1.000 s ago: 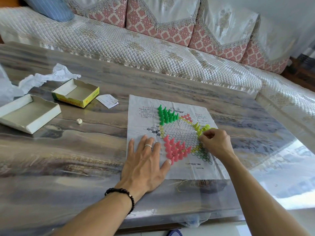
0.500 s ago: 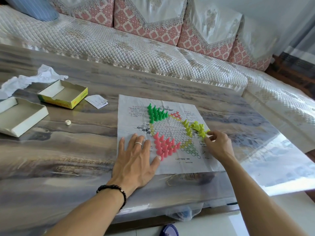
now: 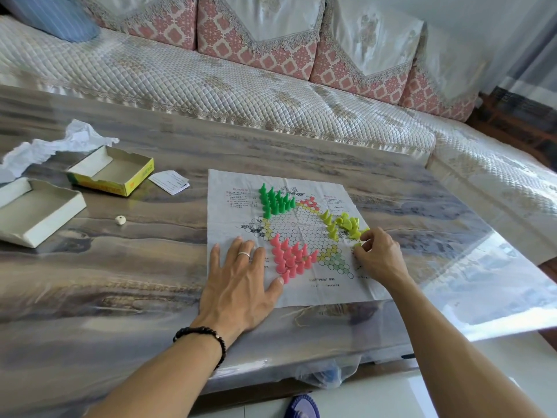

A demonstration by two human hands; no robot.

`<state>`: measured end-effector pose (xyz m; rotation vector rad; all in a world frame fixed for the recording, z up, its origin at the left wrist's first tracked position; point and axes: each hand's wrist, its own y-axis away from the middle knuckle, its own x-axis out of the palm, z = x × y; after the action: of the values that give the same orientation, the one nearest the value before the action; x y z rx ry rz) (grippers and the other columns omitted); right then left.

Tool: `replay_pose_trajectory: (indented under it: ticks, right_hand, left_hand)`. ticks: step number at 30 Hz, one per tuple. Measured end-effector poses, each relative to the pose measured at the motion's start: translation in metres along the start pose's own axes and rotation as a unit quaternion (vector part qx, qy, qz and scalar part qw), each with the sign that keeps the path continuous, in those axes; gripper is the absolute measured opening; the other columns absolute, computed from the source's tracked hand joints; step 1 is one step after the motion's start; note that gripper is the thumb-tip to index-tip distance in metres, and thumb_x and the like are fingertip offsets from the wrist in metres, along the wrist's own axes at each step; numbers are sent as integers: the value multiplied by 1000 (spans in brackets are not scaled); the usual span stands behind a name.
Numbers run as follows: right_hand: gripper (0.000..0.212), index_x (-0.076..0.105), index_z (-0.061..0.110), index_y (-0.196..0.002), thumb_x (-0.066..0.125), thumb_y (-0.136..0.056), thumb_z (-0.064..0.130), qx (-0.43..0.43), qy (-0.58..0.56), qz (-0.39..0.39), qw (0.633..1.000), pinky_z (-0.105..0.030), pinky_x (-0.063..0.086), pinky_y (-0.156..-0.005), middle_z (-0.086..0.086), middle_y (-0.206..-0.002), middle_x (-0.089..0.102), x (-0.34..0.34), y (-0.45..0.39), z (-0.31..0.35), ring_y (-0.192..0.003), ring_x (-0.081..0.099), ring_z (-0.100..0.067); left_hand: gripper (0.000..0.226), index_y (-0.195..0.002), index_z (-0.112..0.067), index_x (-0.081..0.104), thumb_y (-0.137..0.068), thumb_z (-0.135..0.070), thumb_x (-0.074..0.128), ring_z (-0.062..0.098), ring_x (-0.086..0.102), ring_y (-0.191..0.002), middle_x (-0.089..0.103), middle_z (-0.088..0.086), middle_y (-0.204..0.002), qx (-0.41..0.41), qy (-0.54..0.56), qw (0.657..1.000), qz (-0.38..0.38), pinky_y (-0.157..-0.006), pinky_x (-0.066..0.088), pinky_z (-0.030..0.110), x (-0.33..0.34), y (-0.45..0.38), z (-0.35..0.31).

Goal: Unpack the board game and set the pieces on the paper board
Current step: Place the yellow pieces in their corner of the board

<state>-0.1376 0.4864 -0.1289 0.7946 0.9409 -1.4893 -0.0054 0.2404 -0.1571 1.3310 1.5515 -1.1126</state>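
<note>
Since a second ago the right hand (image 3: 380, 256) has slid off the yellow pieces (image 3: 343, 224) to the paper board (image 3: 301, 236)'s right edge — pinching one yellow piece; left hand (image 3: 241, 285) stays flat, fingers spread, on the board's left side on the counter (image 3: 120, 282).

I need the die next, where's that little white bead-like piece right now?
The small white piece lies on the table, left of the paper board, between the white tray and the board.
</note>
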Motion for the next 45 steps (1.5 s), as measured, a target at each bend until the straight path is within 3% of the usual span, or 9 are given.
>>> replay_pose_trajectory:
  ticks: [9,15,20,26,31,34,38,42,45]
  right_hand:
    - [11,58,16,-100,54,-89,16,-6,-43,39,998,-36,52,-67,-4,-89,64,-8,-4,1,-82,61,-23]
    - [19,72,13,-96,54,-89,12,-59,-13,43,997,-17,36,-49,9,-67,60,-8,-11,15,-55,50,-4]
    - [8,69,16,-77,66,-83,13,-57,-15,92,994,-7,37,-48,7,-68,63,0,-14,24,-61,58,-4]
    - [5,70,8,-80,69,-82,12,-40,-55,103,992,-9,38,-47,3,-65,61,3,-13,22,-56,53,-4]
    - [8,65,17,-75,70,-82,18,-48,-54,82,994,-20,39,-52,6,-65,58,7,-12,23,-59,53,-9]
    - [9,62,18,-87,69,-81,16,-44,-57,95,993,-22,45,-55,2,-70,63,4,-14,19,-64,58,-12]
    - [16,62,17,-91,55,-83,6,-35,-69,46,996,-42,58,-70,-4,-82,67,-7,-26,10,-73,66,-25]
    - [13,71,14,-87,59,-87,10,-85,-22,5,996,-31,51,-72,2,-84,69,-9,-45,14,-75,62,-14]
    - [13,73,17,-86,60,-87,15,-129,42,22,990,-35,55,-74,1,-83,71,-4,-58,23,-78,64,-19]
  left_hand:
    - [69,-145,-20,29,-90,-61,29,22,6,-147,23,4,-156,2,-6,1000,-3,-118,5,52,-1,0,0]
    - [69,-145,-19,29,-91,-61,29,22,5,-148,22,5,-157,4,-1,1000,2,-118,4,53,-1,0,0]
    - [68,-145,-19,28,-91,-61,29,22,5,-148,22,5,-157,4,-5,1000,2,-118,3,52,-2,1,0]
    - [68,-146,-19,28,-92,-61,29,22,4,-148,20,5,-158,5,-7,1000,4,-118,2,52,-2,1,0]
    - [69,-145,-18,29,-91,-61,30,22,5,-148,22,5,-157,4,-5,1000,2,-118,3,52,-2,1,0]
    - [68,-145,-18,29,-91,-60,30,22,6,-148,22,5,-157,4,0,1000,-1,-118,3,51,-2,1,-1]
    - [69,-145,-19,28,-91,-61,29,21,5,-148,22,4,-156,4,-5,1000,-1,-118,2,51,-1,1,-1]
    - [69,-146,-19,27,-91,-60,30,20,3,-148,21,3,-157,-2,-3,1000,3,-118,3,51,0,0,-1]
    - [68,-145,-19,27,-90,-60,30,20,3,-148,21,3,-157,-3,-6,1000,1,-118,3,51,0,0,-1]
